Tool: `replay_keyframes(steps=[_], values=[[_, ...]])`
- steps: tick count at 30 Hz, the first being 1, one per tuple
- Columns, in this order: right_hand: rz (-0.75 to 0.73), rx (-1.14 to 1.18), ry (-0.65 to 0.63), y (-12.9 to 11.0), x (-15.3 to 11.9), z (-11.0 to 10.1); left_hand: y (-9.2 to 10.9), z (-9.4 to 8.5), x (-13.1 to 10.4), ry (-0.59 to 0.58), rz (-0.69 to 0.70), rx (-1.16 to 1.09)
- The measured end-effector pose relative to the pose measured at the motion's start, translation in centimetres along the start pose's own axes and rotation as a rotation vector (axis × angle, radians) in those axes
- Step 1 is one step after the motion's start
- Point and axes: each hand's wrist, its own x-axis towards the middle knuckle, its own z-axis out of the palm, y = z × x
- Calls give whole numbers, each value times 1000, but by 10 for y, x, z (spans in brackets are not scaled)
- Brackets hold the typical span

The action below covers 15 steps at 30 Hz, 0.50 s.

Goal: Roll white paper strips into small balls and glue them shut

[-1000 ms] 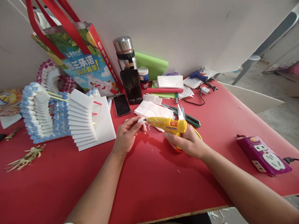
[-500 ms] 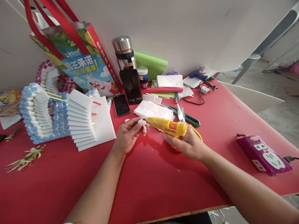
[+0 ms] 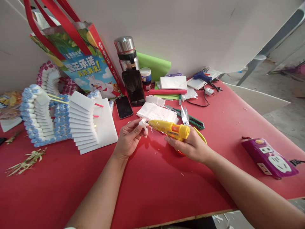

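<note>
My right hand (image 3: 194,146) is wrapped round a yellow hot glue gun (image 3: 168,128), its nozzle pointing left. Pinched in the fingers of my left hand (image 3: 130,138) is a small piece of white paper (image 3: 143,124), crumpled or twisted. The glue gun's tip is at the paper piece; whether they touch I cannot tell. Just behind my hands lie white tissue sheets (image 3: 156,112), open scissors (image 3: 185,116) with handles partly hidden by my right hand, and a green utility knife (image 3: 196,122).
On the left stands a white stepped paper model (image 3: 83,124) beside blue-and-white rolled pieces (image 3: 35,117). A shopping bag (image 3: 95,70), a steel flask (image 3: 125,47) and two phones (image 3: 124,107) are behind. A purple power strip (image 3: 269,157) sits right, near a blue glue gun (image 3: 202,76).
My left hand and the white paper piece have shifted slightly left, opening a small gap from the nozzle. The right hand with the glue gun has barely moved.
</note>
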Motion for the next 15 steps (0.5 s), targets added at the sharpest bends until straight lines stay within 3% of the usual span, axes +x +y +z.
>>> replay_keyframes(steps=[6, 11, 15], values=[[20, 61, 46, 11, -2, -4, -1, -2, 0, -35, 7, 43], [-48, 115, 77, 13, -1, -5, -2, -2, 3, -42, -8, 46], [-3, 117, 258, 11, 6, -11, -1, -2, 4, -41, -4, 69]])
